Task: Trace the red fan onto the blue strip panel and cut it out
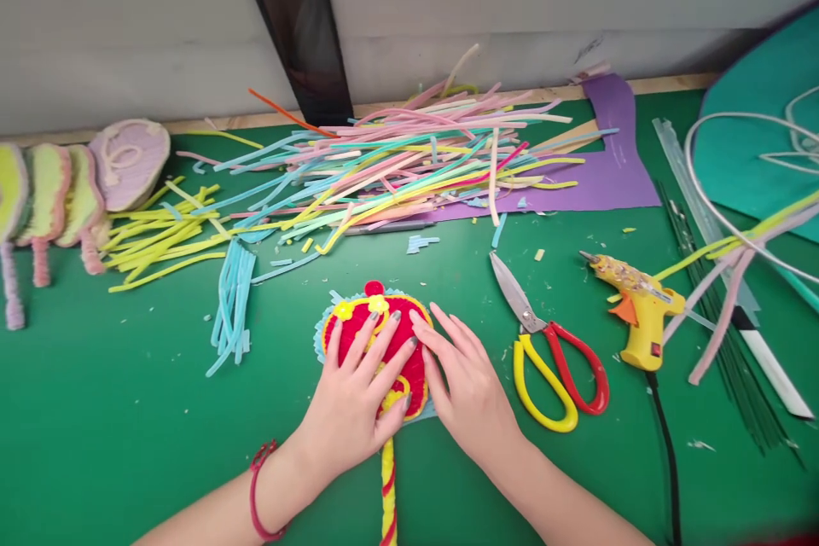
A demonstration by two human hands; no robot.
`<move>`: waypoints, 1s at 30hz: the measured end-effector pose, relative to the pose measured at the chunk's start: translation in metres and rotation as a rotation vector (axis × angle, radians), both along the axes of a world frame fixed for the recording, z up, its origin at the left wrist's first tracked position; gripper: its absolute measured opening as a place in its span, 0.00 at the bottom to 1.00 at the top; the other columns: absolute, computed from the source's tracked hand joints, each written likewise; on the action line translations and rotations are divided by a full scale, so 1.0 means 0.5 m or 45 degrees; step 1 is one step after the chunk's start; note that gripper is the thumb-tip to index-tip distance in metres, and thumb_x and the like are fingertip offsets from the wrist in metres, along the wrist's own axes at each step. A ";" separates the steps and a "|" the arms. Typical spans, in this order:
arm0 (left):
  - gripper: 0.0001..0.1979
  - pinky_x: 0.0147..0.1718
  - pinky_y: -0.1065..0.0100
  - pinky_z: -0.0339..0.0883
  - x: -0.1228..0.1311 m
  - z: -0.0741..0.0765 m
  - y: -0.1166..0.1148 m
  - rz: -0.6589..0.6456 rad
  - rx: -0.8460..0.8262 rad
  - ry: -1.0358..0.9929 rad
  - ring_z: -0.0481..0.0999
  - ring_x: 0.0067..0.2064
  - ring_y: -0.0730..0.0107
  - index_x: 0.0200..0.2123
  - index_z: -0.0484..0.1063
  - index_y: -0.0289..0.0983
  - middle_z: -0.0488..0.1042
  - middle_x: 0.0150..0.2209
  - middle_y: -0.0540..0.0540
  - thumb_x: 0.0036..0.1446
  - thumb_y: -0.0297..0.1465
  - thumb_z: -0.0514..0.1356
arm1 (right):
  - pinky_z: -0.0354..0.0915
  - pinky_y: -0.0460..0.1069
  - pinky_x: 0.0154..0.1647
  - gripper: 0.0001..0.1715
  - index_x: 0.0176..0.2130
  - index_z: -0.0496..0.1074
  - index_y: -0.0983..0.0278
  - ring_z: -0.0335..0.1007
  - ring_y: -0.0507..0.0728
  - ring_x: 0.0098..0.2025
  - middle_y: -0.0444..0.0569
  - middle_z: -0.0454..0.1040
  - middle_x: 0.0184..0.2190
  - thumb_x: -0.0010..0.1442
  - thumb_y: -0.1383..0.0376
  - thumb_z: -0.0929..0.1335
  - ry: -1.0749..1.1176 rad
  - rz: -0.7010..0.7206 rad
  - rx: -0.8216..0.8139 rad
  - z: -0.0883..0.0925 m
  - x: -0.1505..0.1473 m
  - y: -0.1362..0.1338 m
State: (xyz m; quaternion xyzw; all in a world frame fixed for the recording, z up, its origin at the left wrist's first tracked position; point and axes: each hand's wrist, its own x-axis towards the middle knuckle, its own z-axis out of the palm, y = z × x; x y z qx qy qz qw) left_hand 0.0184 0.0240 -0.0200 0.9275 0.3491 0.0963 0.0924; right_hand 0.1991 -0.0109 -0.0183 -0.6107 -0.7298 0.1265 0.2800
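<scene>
1. Fuzzy pastel lollipop shapes (pixel 64 188) lean in a row at your far left, their stems pointing towards you on the green table cover (pixel 95 409).
2. Just right of them lie loose yellow pipe cleaners (pixel 159 243), with a bundle of light blue pipe cleaners (pixel 230 307) beside those.
3. A dark phone (pixel 299 38) leans against the wall, and below it a big mixed heap of pipe cleaners (pixel 409 162) spreads across the back of the table.
4. Your left hand (pixel 355 405), with a red bracelet (pixel 259 490) at the wrist, lies flat on the red pipe-cleaner lollipop (pixel 358 333). Its fingers are spread and press down; they are not closed around anything.
5. That lollipop sits on the table right before you, near the middle. It is trimmed in yellow and has a pale blue edge that may be a backing; the view is too covered to be sure. Its red and yellow twisted stem (pixel 388 486) runs down towards you.
6. Your right hand (pixel 464 388) rests flat on the piece's right edge, fingers extended, touching your left fingertips and gripping nothing.
7. Scissors (pixel 550 350) with red and yellow handles lie shut just right of that hand.
8. A purple felt sheet (pixel 607 162) lies behind them.
9. A yellow glue gun (pixel 640 311) stands near the scissors, nozzle pointing left.
10. A teal felt sheet (pixel 761 128) fills your far right corner.
</scene>
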 end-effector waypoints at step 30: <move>0.24 0.63 0.63 0.42 -0.007 -0.009 -0.001 0.026 -0.009 -0.121 0.59 0.64 0.61 0.59 0.66 0.40 0.62 0.63 0.43 0.61 0.41 0.51 | 0.65 0.56 0.58 0.22 0.58 0.62 0.63 0.64 0.58 0.60 0.53 0.72 0.54 0.64 0.72 0.63 -0.094 0.012 -0.012 -0.009 -0.001 -0.006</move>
